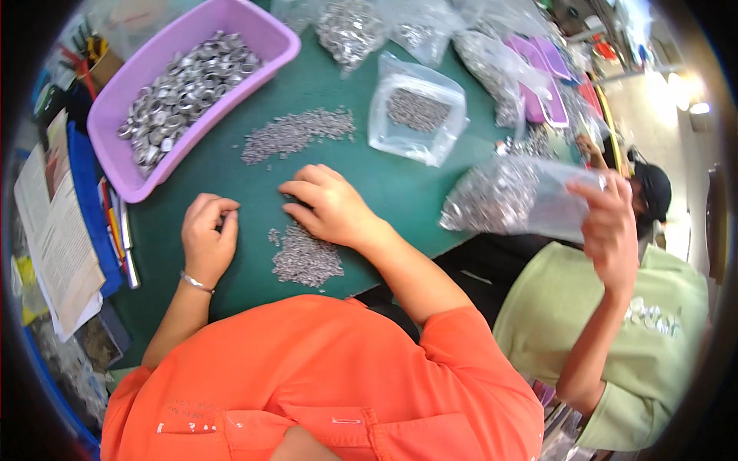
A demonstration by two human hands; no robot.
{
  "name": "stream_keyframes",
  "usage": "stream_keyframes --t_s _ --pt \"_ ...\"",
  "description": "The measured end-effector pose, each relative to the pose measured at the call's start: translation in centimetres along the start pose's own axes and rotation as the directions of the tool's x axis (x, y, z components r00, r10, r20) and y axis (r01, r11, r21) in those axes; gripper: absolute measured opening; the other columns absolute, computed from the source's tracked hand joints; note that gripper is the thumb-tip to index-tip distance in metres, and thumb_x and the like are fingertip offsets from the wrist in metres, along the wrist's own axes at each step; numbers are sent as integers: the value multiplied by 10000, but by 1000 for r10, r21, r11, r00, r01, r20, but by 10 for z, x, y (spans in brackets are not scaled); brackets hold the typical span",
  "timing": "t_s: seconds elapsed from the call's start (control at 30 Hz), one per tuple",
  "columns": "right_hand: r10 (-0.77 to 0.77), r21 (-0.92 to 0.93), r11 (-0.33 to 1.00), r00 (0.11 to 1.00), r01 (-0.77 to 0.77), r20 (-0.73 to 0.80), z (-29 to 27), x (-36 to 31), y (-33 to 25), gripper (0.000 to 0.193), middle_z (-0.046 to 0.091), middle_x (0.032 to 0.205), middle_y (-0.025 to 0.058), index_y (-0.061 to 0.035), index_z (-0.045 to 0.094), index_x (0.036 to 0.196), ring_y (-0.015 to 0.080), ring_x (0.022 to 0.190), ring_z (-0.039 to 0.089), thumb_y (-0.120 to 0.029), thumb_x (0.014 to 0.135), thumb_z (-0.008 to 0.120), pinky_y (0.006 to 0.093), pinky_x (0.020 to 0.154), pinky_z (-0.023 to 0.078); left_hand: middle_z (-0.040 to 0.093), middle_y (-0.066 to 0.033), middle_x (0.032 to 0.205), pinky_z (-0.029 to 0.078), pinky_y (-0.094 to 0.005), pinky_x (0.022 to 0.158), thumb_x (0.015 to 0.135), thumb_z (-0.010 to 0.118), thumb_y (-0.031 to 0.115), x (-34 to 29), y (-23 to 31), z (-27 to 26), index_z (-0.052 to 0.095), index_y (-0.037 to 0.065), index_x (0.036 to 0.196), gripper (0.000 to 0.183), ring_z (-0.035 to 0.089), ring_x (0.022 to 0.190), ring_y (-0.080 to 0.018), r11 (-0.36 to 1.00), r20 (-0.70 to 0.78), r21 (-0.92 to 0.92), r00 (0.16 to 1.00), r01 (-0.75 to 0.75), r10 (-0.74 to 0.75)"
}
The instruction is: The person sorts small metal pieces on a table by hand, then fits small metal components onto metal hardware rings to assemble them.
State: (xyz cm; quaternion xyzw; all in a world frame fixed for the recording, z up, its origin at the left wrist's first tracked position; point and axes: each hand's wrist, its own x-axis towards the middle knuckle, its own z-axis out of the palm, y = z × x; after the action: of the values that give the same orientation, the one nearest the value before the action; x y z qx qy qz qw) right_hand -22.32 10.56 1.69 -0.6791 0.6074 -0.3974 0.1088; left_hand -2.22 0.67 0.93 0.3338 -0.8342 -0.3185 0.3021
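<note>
My left hand [207,237], with a bracelet at the wrist, rests on the green tabletop [254,265] left of the near pile. Its fingers are curled toward the thumb; whatever they hold is too small or hidden to make out. My right hand [329,206] lies over the upper edge of a pile of small grey metal pieces [307,260], its fingers stretched left and a little apart. Farther out spreads a second pile of the same grey pieces [296,134]. An open clear plastic bag [419,111] beyond my right hand contains more small grey pieces.
A purple tub [280,50] of silvery metal rings stands at far left. Papers [58,230] and pens [115,230] line the left edge. Several filled bags [350,34] sit at the back. At right, a co-worker in green [600,323] holds up a bag of metal parts [500,192].
</note>
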Motion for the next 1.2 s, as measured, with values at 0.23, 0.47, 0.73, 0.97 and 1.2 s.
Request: stream_keyframes --t_s 0.23,0.47,0.73,0.97,1.2 --pt "50 -5 999 996 -50 -80 13 -9 7 92 537 829 88 -48 594 806 281 796 537 -26 728 637 390 710 436 539 -56 790 410 -234 584 754 607 -74 1 0 2 607 -9 817 91 480 618 -128 999 28 -34 999 -36 37" --pt "42 37 998 999 -42 5 2 -21 -6 209 557 911 113 -10 623 883 310 863 524 79 703 565 379 761 455 536 -61 789 402 -235 579 756 599 -79 0 -2 2 605 -14 821 92 471 610 -127 998 20 -17 998 -55 56" --pt "55 -89 993 966 -79 -251 -58 -39 -35 250 589 934 114 -14 632 965 298 829 554 81 734 610 358 727 462 535 -61 786 404 -234 577 760 595 -79 1 -5 4 604 -13 818 88 475 612 -125 998 11 -19 998 -68 68" --pt "-268 -633 760 814 -151 -515 -162 -41 -121 192 622 895 110 -29 631 915 246 764 588 74 756 607 369 736 503 532 -60 781 410 -238 582 758 595 -73 0 -3 4 600 -12 810 81 480 613 -133 997 14 -39 998 -62 62" --pt "-127 -546 779 775 -308 -619 -237 -2 -146 189 589 870 156 86 534 925 242 853 591 107 876 353 326 798 491 548 -72 767 432 -283 588 731 612 -50 -2 -2 0 606 8 796 87 508 619 -178 995 10 -100 1000 -18 19"
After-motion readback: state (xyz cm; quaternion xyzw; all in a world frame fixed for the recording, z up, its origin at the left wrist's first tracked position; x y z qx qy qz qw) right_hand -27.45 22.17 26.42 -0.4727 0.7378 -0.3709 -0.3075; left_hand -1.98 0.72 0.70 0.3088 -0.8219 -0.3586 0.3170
